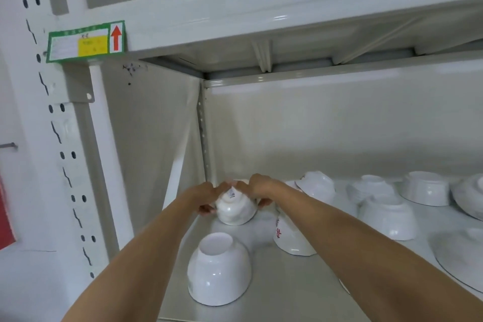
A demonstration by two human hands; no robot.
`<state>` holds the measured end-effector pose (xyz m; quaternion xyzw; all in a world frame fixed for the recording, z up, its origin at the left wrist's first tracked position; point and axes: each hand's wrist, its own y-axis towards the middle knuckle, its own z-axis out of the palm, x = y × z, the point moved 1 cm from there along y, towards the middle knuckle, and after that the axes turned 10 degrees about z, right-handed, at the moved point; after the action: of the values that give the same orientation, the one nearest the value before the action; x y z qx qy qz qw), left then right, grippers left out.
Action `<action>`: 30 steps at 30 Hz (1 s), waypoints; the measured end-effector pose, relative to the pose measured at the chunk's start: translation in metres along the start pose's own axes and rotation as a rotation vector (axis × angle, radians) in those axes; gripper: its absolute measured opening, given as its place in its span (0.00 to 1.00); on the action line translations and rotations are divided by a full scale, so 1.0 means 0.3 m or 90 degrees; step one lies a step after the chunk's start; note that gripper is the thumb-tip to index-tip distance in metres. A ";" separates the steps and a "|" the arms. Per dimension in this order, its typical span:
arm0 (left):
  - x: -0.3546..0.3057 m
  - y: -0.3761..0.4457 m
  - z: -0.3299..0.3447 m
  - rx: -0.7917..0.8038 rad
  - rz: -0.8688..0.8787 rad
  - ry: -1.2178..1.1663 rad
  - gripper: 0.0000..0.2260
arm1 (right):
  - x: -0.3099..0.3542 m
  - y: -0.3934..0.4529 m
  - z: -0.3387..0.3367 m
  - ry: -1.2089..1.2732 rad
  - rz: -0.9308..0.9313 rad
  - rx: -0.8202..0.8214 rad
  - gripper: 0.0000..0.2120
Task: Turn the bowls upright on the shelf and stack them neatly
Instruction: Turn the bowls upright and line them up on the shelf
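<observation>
White bowl, upside-down at back-left of shelf, is being gripped by L hand & R hand, fingers curled round both sides; other bowls inverted nearby.

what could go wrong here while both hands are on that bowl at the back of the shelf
1. The held bowl is glossy and gripped only at its sides by the left hand and right hand; it might slip while being flipped.
2. The right forearm passes just over the bowl with red lettering; pulling back could knock it.
3. The upside-down bowl at the front sits near the shelf edge, so an elbow bump may push it off.
</observation>
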<state>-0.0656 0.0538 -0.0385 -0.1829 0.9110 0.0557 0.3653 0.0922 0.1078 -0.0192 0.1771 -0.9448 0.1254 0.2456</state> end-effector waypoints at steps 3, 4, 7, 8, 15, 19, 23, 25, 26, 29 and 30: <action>0.003 0.004 0.008 0.039 -0.009 -0.003 0.32 | 0.001 0.030 0.015 -0.015 0.021 0.030 0.35; 0.007 0.010 0.012 0.049 -0.012 -0.017 0.33 | -0.003 0.039 0.018 -0.017 0.032 0.046 0.37; 0.016 0.021 0.014 0.052 -0.020 -0.061 0.38 | -0.015 0.057 0.016 0.020 0.031 0.075 0.36; 0.022 0.027 0.015 0.046 -0.020 -0.073 0.39 | -0.019 0.059 0.016 0.035 0.023 0.078 0.35; -0.021 -0.033 0.000 0.019 -0.002 -0.139 0.36 | -0.034 0.034 -0.017 0.072 -0.046 0.058 0.29; -0.039 -0.069 -0.030 -0.020 0.079 -0.194 0.35 | -0.040 0.027 -0.072 0.187 -0.091 0.052 0.30; -0.073 -0.124 -0.051 -0.078 0.149 -0.210 0.31 | -0.043 0.005 -0.123 0.343 -0.102 0.119 0.27; -0.097 -0.158 -0.058 -0.107 0.191 -0.207 0.28 | -0.044 0.001 -0.134 0.422 -0.096 0.162 0.29; -0.104 -0.174 -0.061 -0.124 0.212 -0.203 0.28 | -0.043 -0.004 -0.135 0.465 -0.081 0.180 0.30; -0.109 -0.213 -0.053 -0.178 0.264 -0.182 0.30 | -0.047 -0.019 -0.137 0.610 0.001 0.235 0.30; -0.111 -0.228 -0.047 -0.194 0.286 -0.161 0.32 | -0.050 -0.028 -0.141 0.631 0.035 0.258 0.30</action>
<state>-0.0269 -0.0031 -0.0034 -0.0210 0.8571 0.2932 0.4230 0.1256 0.1181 0.0104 0.1161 -0.6766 0.3805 0.6197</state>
